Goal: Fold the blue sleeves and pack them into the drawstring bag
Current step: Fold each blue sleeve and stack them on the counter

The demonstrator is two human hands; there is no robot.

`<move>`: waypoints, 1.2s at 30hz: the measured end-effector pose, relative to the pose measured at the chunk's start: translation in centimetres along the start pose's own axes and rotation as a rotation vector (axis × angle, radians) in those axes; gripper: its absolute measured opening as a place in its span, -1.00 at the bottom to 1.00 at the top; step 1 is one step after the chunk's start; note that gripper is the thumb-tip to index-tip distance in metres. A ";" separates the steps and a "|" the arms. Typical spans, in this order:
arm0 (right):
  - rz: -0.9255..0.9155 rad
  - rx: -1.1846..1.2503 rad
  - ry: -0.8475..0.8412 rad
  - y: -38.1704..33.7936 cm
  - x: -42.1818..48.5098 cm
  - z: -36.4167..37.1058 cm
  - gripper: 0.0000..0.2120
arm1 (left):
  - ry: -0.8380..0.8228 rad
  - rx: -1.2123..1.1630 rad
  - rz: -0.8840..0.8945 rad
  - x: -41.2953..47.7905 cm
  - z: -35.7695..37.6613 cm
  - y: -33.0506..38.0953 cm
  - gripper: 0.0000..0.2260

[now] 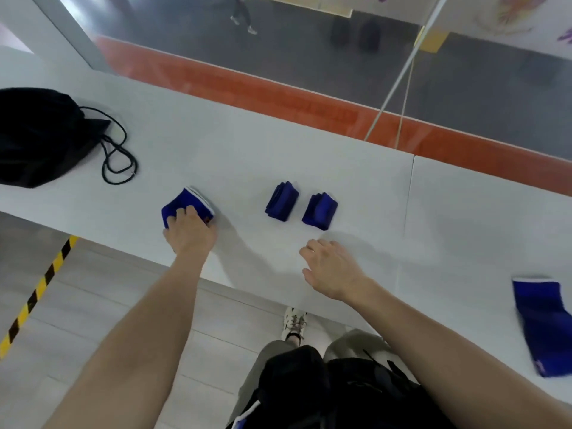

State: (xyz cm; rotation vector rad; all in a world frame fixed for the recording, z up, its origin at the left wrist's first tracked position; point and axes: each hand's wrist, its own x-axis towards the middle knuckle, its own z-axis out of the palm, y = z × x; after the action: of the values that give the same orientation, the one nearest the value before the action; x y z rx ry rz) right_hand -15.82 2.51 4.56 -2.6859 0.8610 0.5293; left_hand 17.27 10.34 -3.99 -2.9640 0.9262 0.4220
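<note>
My left hand (189,230) grips a folded blue sleeve with a white edge (182,203) on the white table. Two more folded blue sleeves lie side by side to its right, one (281,200) and another (320,210). My right hand (329,267) hovers just below those two with relaxed fingers, holding nothing. An unfolded blue sleeve (546,326) lies flat at the far right. The black drawstring bag (40,134) sits at the far left, its cord (119,159) looping out over the table.
The white table (356,187) has a seam on the right. Beyond its far edge runs an orange strip and grey floor. Yellow and black tape marks the floor at lower left. My shoe and legs show under the near edge.
</note>
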 end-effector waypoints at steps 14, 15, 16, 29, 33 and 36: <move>0.186 0.779 0.291 0.8 -1.8 -4.2 -0.59 | -0.573 -0.585 0.373 -10.7 -11.9 2.6 -0.83; 0.143 0.844 0.291 0.6 -2.0 -5.3 -0.45 | -0.659 -0.631 0.438 -11.4 -13.1 3.6 -0.84; 0.124 0.904 0.254 0.5 -2.3 -6.4 -0.34 | -0.744 -0.666 0.499 -12.1 -14.1 4.8 -0.86; 0.395 0.968 0.302 12.7 -17.6 -6.7 -0.86 | -0.998 -0.266 1.058 -21.1 -14.4 27.2 -0.97; 0.592 1.073 0.490 18.0 -24.6 -4.6 -0.75 | -0.959 -0.262 1.082 -25.3 -11.0 32.9 -0.67; 0.672 1.280 0.562 21.7 -30.4 -2.5 -0.75 | -0.876 -0.160 1.036 -28.9 -6.2 35.7 -0.76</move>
State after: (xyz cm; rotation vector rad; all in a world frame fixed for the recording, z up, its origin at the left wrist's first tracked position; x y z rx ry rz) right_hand -51.15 -0.19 16.48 -1.3051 1.5305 -0.5687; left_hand -24.01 -3.56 12.00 -1.7026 2.1218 1.6174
